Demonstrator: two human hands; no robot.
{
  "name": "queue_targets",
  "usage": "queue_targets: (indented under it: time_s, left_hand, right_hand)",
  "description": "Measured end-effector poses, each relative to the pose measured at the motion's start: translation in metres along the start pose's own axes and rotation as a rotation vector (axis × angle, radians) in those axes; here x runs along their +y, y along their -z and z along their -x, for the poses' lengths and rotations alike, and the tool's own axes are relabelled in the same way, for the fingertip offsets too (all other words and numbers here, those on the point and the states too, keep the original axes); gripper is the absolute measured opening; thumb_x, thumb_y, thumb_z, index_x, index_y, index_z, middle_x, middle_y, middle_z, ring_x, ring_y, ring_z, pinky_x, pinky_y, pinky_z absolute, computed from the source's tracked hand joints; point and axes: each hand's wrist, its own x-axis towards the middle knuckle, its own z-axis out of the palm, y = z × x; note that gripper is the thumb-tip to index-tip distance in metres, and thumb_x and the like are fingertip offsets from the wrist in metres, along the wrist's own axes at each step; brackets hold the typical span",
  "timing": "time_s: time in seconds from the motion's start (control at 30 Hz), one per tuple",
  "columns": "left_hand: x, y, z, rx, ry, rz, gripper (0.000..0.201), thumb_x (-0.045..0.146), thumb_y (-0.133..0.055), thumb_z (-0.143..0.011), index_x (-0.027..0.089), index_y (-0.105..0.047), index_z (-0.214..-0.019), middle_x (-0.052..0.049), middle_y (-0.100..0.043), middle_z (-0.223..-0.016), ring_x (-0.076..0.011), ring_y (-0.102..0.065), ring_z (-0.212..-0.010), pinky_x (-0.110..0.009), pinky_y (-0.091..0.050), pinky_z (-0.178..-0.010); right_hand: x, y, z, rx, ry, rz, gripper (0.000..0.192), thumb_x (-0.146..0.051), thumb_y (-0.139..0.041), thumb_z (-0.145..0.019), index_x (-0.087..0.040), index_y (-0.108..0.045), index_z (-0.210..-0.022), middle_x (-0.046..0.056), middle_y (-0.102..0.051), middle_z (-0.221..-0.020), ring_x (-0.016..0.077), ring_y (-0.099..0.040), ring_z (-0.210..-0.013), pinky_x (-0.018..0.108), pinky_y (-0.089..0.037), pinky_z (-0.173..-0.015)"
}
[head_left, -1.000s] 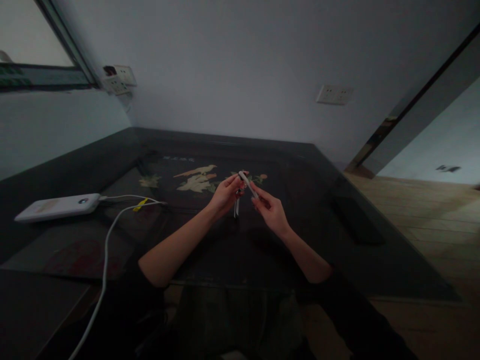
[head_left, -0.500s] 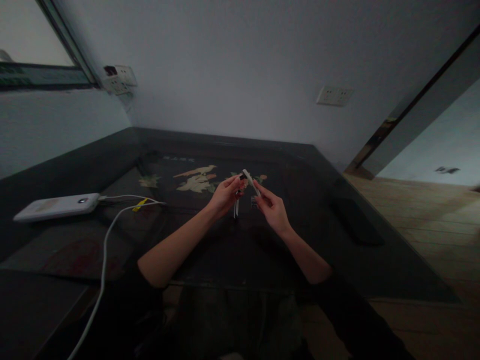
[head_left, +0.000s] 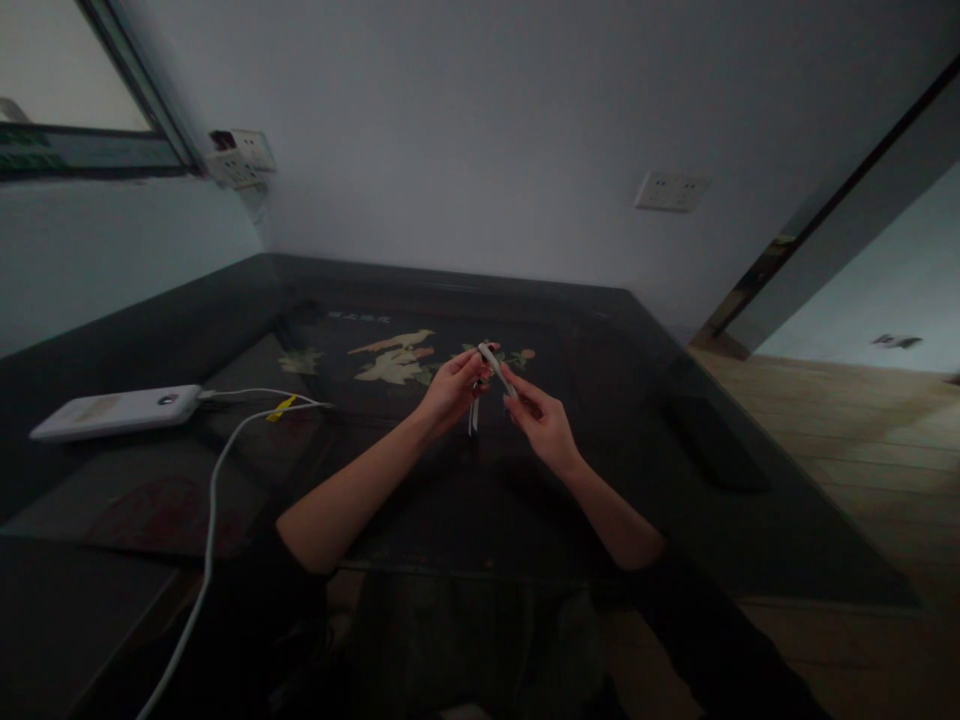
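Nearest: dark sleeves (head_left: 705, 640), forearms reaching over the near edge of the desk (head_left: 600, 510). Right hand (head_left: 546, 422) first: thumb and fingers pinched together on the lower end of a pale strip (head_left: 497, 366). Left hand (head_left: 450, 388) slightly farther: fingers curled closed around the top of a white tail (head_left: 474, 415), which hangs below. Whether tail and strip are 1 piece, cannot tell; detail between the fingertips too small and dim.

Strip sits between the 2 hands, above the desk, slanting from the right pinch up to the left fingertips. Step in hand, by my reading: working the strip's upper end against the left fingertips. A further move would call for a steady left grip and fine right fingertip control; poor light makes alignment harder.

Around: white cable (head_left: 211, 500) on the left, bearing a yellow tag (head_left: 282, 409), running to a white power bank (head_left: 116, 413). Dark slab (head_left: 716, 443) on the right. All well apart from the hands; nothing blocks them. Beyond, a bird picture (head_left: 394, 358) in the desktop. Farthest: wall (head_left: 450, 130), socket plate (head_left: 671, 191).
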Motion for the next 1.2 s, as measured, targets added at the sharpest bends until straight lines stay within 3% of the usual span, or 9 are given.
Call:
queue_targets:
  time_s: [0.27, 0.4, 0.7, 0.93, 1.2]
  left_hand:
    - [-0.0016, 0.0003, -0.0018, 0.027, 0.001, 0.014, 0.046, 0.041, -0.087, -0.062, 0.018, -0.074, -0.1, -0.001, -0.065, -0.081, -0.0088, -0.057, -0.071, -0.019, -0.044, -0.062]
    - [-0.0002, -0.0003, 0.0, 0.031, 0.018, 0.013, 0.044, 0.038, -0.086, -0.064, 0.017, -0.074, -0.101, -0.002, -0.066, -0.083, -0.0086, -0.057, -0.071, -0.019, -0.044, -0.063]
    - [-0.0041, 0.0043, -0.003, 0.048, 0.019, 0.032, 0.04, 0.036, -0.087, -0.063, 0.015, -0.073, -0.093, -0.001, -0.065, -0.079, -0.0093, -0.059, -0.07, -0.02, -0.046, -0.062]
    - [-0.004, 0.0037, -0.0028, 0.014, 0.002, 0.032, 0.044, 0.037, -0.087, -0.063, 0.018, -0.073, -0.101, -0.001, -0.065, -0.081, -0.0083, -0.058, -0.069, -0.019, -0.047, -0.062]
    - [-0.0028, -0.0009, -0.0022, 0.009, -0.027, 0.05, 0.04, 0.036, -0.086, -0.065, 0.019, -0.074, -0.099, 0.001, -0.062, -0.074, -0.0078, -0.056, -0.067, -0.017, -0.045, -0.058]
  right_hand:
    - [0.0015, 0.0001, -0.0005, -0.004, -0.022, -0.015, 0.046, -0.031, -0.059, -0.086, -0.02, -0.063, -0.131, 0.007, -0.071, -0.099, 0.0095, -0.048, -0.056, 0.023, -0.04, -0.047]
    - [0.0026, 0.0023, -0.0027, 0.025, -0.02, 0.018, 0.046, -0.029, -0.059, -0.086, -0.021, -0.063, -0.131, 0.006, -0.072, -0.101, 0.0091, -0.045, -0.055, 0.024, -0.04, -0.049]
    - [0.0043, 0.0052, -0.0051, 0.08, -0.042, 0.019, 0.05, -0.028, -0.058, -0.086, -0.018, -0.058, -0.136, 0.009, -0.071, -0.113, 0.0121, -0.054, -0.062, 0.027, -0.048, -0.055]
    - [0.0038, 0.0021, -0.0025, 0.048, -0.001, 0.016, 0.047, -0.03, -0.059, -0.086, -0.022, -0.062, -0.132, 0.01, -0.067, -0.123, 0.0114, -0.053, -0.063, 0.027, -0.047, -0.056]
    - [0.0018, -0.0015, 0.0012, -0.019, -0.04, -0.019, 0.047, -0.033, -0.06, -0.085, -0.021, -0.063, -0.131, 0.006, -0.071, -0.098, 0.0092, -0.045, -0.055, 0.024, -0.038, -0.048]
